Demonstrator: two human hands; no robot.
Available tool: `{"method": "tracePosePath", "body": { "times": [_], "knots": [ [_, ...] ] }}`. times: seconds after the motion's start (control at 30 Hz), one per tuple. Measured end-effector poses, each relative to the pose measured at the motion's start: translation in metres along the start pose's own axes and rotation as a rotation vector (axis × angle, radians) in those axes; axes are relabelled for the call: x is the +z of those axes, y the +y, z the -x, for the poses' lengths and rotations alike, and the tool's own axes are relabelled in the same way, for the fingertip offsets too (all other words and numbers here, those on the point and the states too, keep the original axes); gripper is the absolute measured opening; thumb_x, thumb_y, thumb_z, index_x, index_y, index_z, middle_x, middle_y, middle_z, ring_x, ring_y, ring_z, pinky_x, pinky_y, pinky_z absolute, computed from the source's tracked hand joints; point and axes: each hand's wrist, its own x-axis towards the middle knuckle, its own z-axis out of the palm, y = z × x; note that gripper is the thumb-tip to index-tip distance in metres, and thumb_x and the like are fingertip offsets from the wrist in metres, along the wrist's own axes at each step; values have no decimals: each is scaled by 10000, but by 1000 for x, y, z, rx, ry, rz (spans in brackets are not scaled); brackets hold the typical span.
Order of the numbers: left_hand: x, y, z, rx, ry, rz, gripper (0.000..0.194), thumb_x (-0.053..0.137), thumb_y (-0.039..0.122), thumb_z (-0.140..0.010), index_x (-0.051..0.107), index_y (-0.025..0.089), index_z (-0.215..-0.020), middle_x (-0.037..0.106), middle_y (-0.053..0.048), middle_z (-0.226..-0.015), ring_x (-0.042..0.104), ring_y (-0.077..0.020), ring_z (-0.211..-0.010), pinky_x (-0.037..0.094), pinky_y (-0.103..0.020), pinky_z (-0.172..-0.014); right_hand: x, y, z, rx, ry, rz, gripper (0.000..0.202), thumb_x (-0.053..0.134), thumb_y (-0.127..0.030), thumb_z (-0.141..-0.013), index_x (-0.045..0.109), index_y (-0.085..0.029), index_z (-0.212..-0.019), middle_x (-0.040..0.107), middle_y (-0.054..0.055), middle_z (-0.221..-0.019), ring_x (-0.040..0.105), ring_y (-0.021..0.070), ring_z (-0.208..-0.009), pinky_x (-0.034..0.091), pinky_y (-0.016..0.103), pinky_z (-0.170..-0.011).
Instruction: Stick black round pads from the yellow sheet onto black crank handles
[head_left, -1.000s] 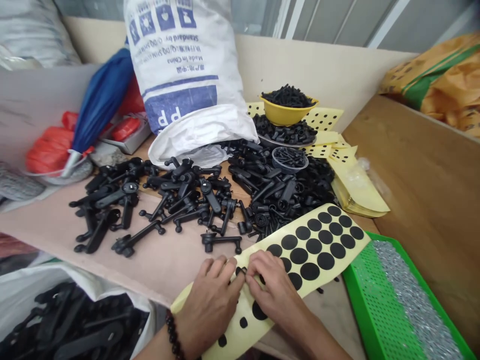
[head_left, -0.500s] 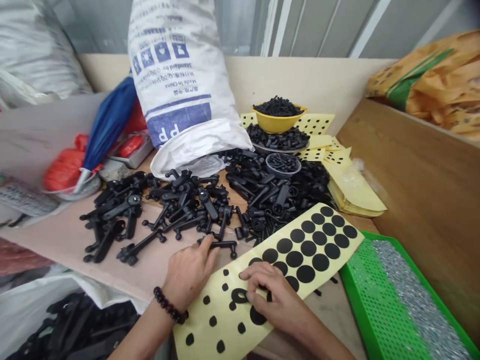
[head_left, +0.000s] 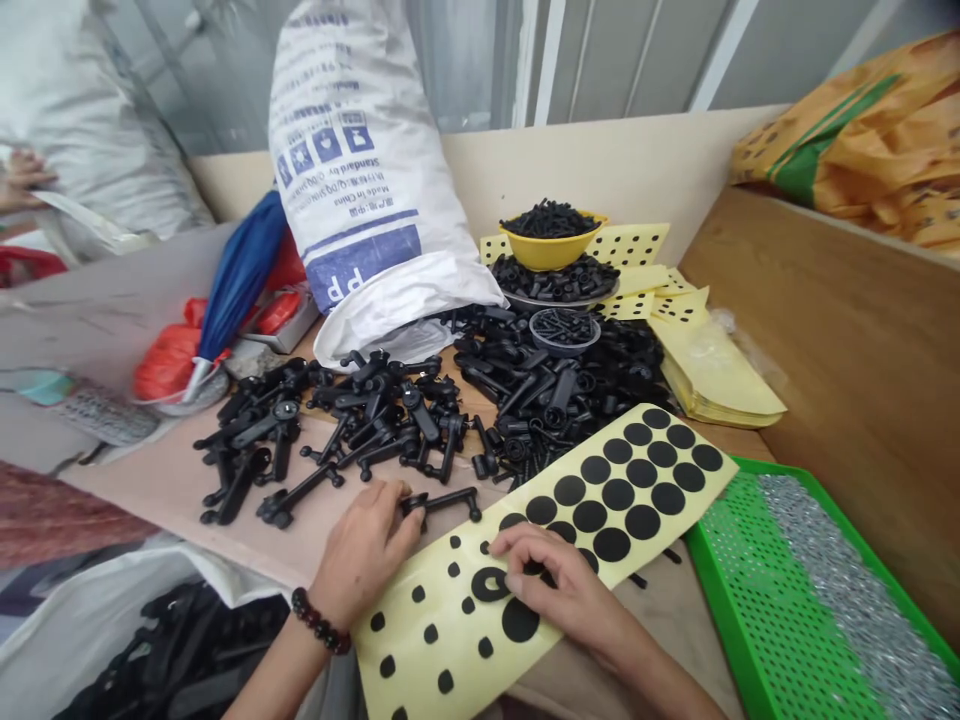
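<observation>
A yellow backing sheet with black round stickers lies slanted in front of me. Small black dots are scattered over its near part; full discs cover the far part. My right hand is over the sheet, fingers curled in a pinch at the edge of a black ring-shaped sticker, whose hole shows pale. The exact fingertip contact is partly hidden. My left hand, with a beaded bracelet on the wrist, has its fingers and thumb closed about the near end of a black crank handle beside the sheet.
Black handles and small black parts are heaped beyond the hands. A green basket of metal pieces stands right. Behind are a white sack, a yellow bowl and stacked yellow sheets. Another person's hand shows far left.
My left hand has shifted slightly left. The ring sticker sits a little farther from a small dot on the sheet. The view has turned left, and another person's hand has appeared.
</observation>
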Motion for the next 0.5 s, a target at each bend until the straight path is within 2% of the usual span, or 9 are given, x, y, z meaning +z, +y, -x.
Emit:
{"method": "tracePosePath", "body": {
  "times": [0.07,0.1,0.17,0.23,0.3,0.4,0.5],
  "knots": [
    [0,6,3,-6,30,-106,278,441,342,-893,552,165,-1076,667,-104,-957,629,-272,-920,487,-374,-767,-1,1,1,-16,18,-35,128,566,-265,-711,523,-213,-603,678,89,-928,596,267,-909,388,403,-842],
    [-1,11,3,-3,7,-176,321,457,344,-894,543,147,-1133,676,-120,-949,639,-286,-911,493,-382,-759,-2,2,1,-24,28,-45,131,569,-267,-715,529,-211,-603,677,89,-917,598,263,-899,394,400,-836],
    [-2,25,1,6,-134,-327,357,455,321,-907,534,124,-1194,695,-139,-879,666,-310,-834,505,-394,-701,-2,2,1,-28,38,-55,140,584,-272,-715,536,-210,-599,678,86,-898,599,261,-886,400,399,-833],
    [-2,37,-4,6,-285,-424,324,412,231,-918,552,120,-1188,704,-139,-779,681,-316,-730,504,-380,-618,-2,2,1,-23,41,-60,154,603,-280,-713,538,-208,-593,678,84,-894,597,264,-888,402,398,-835],
    [-4,42,-10,7,-352,-454,340,376,116,-891,576,129,-1166,702,-134,-726,685,-306,-679,497,-354,-571,-3,2,1,-15,42,-72,169,611,-292,-713,535,-207,-589,676,88,-894,595,268,-889,404,400,-836],
    [-11,27,-10,41,-369,-424,446,383,51,-848,562,186,-1233,709,-114,-802,687,-262,-707,514,-330,-610,-4,1,2,0,44,-112,174,604,-308,-713,532,-203,-594,667,102,-909,590,270,-888,412,399,-830],
    [-19,-2,-1,140,-334,-212,529,401,53,-832,520,238,-1313,694,-108,-1019,670,-225,-901,529,-335,-791,-6,1,3,24,37,-147,171,606,-317,-709,537,-200,-603,658,101,-921,583,262,-888,420,388,-820]
  ]
}}
